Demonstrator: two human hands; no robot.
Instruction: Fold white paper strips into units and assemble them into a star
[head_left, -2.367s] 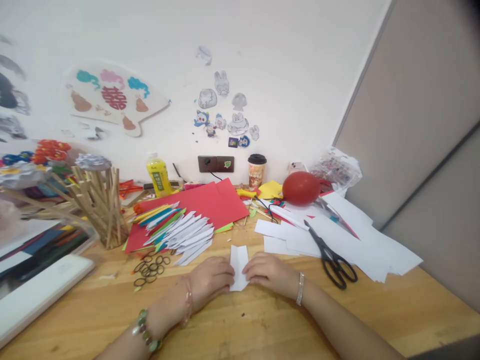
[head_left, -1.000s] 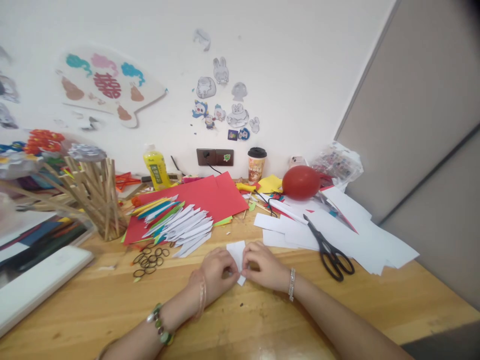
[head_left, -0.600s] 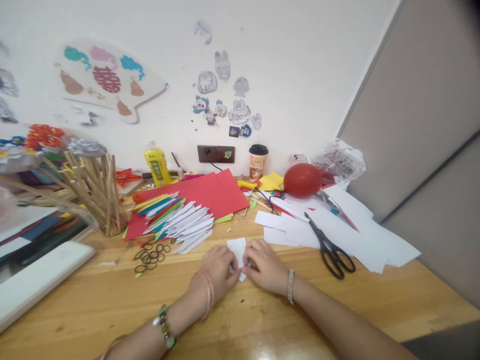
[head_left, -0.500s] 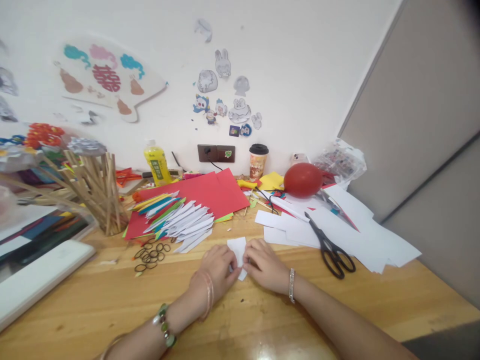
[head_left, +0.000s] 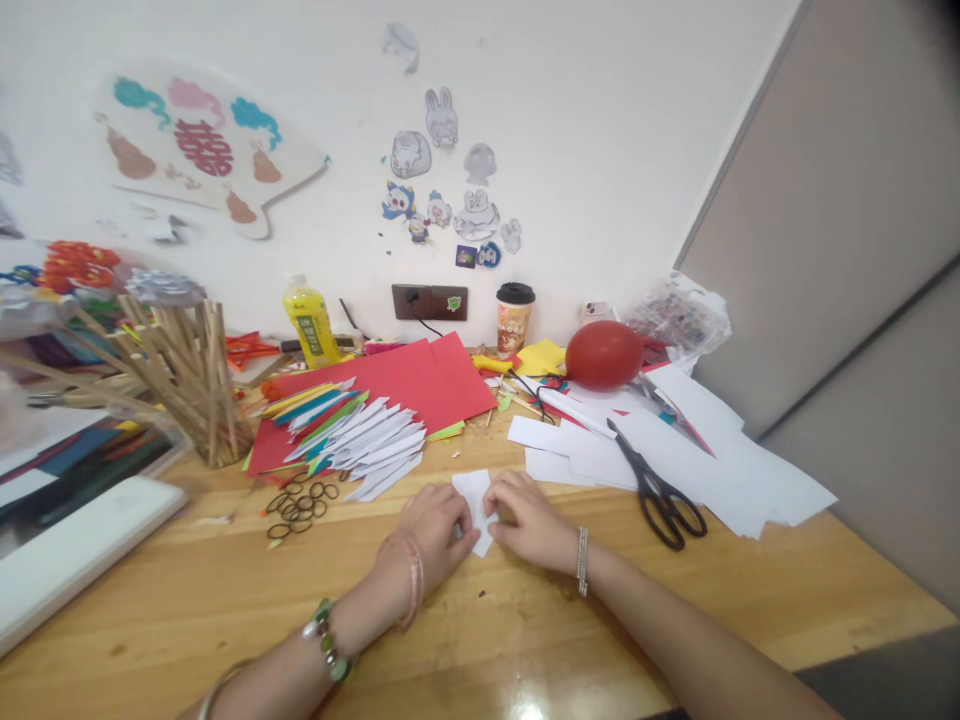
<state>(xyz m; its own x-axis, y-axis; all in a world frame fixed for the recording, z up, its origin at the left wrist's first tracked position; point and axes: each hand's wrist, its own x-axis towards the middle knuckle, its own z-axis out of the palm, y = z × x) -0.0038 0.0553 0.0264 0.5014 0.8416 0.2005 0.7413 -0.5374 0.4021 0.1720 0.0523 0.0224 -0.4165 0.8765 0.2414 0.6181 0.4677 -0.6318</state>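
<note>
A small white piece of paper (head_left: 472, 490) lies on the wooden table between my hands, its lower end pointed. My left hand (head_left: 437, 525) grips its left edge with thumb and fingers. My right hand (head_left: 529, 522) is at its right edge, thumb and fingertips closed on the paper. Beyond my left hand, folded white paper strips (head_left: 382, 440) and some coloured ones lie in a row on red paper (head_left: 450, 385). Several black rubber bands (head_left: 300, 505) lie left of my left hand. To the right of my right hand rest black scissors (head_left: 656, 495), partly on white sheets (head_left: 720, 480).
Wooden sticks (head_left: 180, 370) stand in a container at left, near a long white box (head_left: 82, 565). At the back are a yellow bottle (head_left: 311, 325), a lidded paper cup (head_left: 514, 320) and a red balloon (head_left: 604, 355). A grey panel (head_left: 847, 250) borders the right.
My right hand's fingers have lifted slightly, with a little more of the paper showing. The whole view has shifted slightly. My left hand stays at the paper.
</note>
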